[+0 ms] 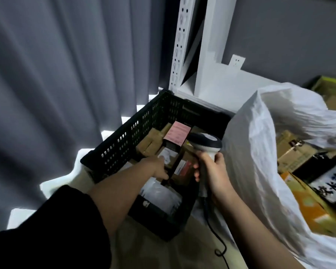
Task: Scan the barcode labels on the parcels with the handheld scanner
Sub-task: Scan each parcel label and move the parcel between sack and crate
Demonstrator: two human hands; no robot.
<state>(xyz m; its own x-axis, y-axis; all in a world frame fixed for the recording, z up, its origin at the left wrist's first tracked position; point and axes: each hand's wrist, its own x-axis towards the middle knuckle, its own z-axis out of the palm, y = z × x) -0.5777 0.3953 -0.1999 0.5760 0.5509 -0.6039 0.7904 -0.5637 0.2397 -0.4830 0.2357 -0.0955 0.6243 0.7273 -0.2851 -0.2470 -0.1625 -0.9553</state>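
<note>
Right hand grips scanner handle, long axis upright, head pointing toward 10 o'clock over crate; left hand grips a parcel.

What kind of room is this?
Probably a parcel sorting or storage room: a black crate full of parcels, a white sack of boxes, a white metal rack, and a handheld scanner.
</note>
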